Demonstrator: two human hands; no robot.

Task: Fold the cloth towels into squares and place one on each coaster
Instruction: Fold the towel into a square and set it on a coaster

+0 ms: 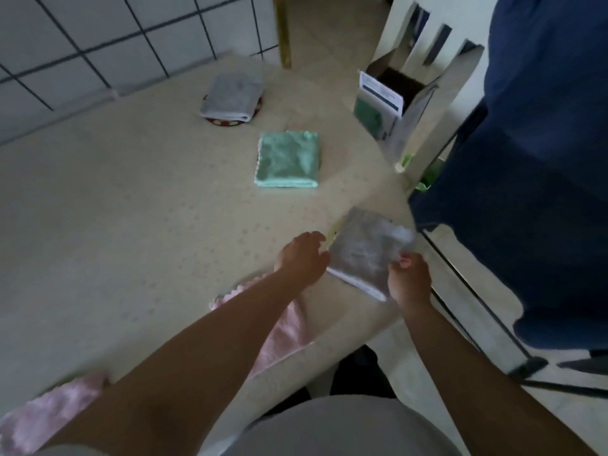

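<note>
A folded grey towel (365, 251) lies near the table's right edge, with a sliver of yellow showing at its left side. My right hand (409, 279) grips its near right corner. My left hand (301, 258) touches its left edge with fingers curled. A folded green towel (288, 161) lies further back, a dark edge showing under its right side. Another folded grey towel (232, 97) rests on a red dotted coaster (227, 122) at the back. An unfolded pink towel (283, 334) lies under my left forearm; a second pink towel (49, 413) is at the near left.
The beige table (115, 209) meets a tiled wall (98, 37) at the back. A box with papers and a green cloth (385, 110) stands at the right rear corner. A blue garment on a dark rack (543, 159) hangs close to the table's right edge.
</note>
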